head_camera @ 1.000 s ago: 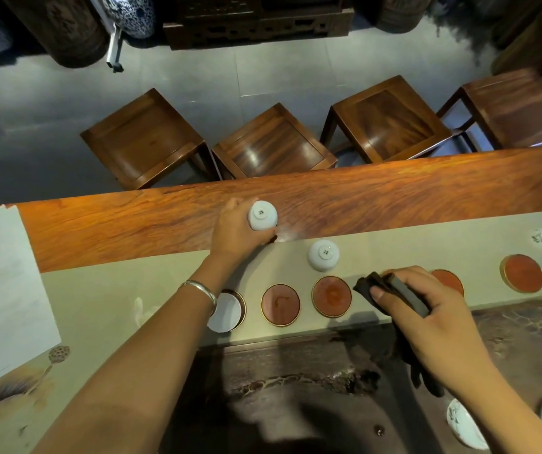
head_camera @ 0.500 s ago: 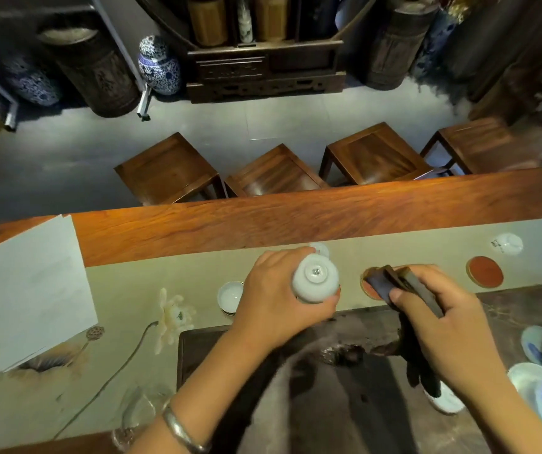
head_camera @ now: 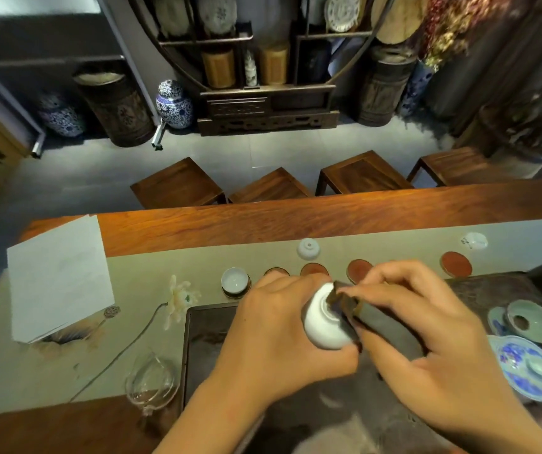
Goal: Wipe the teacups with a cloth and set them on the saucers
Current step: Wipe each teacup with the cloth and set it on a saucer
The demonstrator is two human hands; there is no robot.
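My left hand (head_camera: 273, 335) grips a small white teacup (head_camera: 323, 322) over the dark tea tray (head_camera: 204, 339). My right hand (head_camera: 427, 326) holds a dark cloth (head_camera: 377, 322) and presses its tip against the cup's foot. Behind my hands runs a row of round red-brown saucers (head_camera: 359, 268) on the pale runner. The leftmost saucer carries an upright white cup (head_camera: 234, 280). Another white cup (head_camera: 308, 248) sits upside down behind the row. One more red saucer (head_camera: 455, 263) lies to the right, with a white cup (head_camera: 474, 240) beyond it.
A white sheet of paper (head_camera: 57, 276) lies at the left. A glass pitcher (head_camera: 151, 385) stands near the front left. Blue-and-white lidded ware (head_camera: 528, 368) and a celadon piece (head_camera: 531, 322) sit at the right. Wooden stools (head_camera: 269, 188) line the table's far side.
My left hand lifted the cup off the table and brought it toward me. My right hand brought the cloth onto the cup. The camera tilted up.
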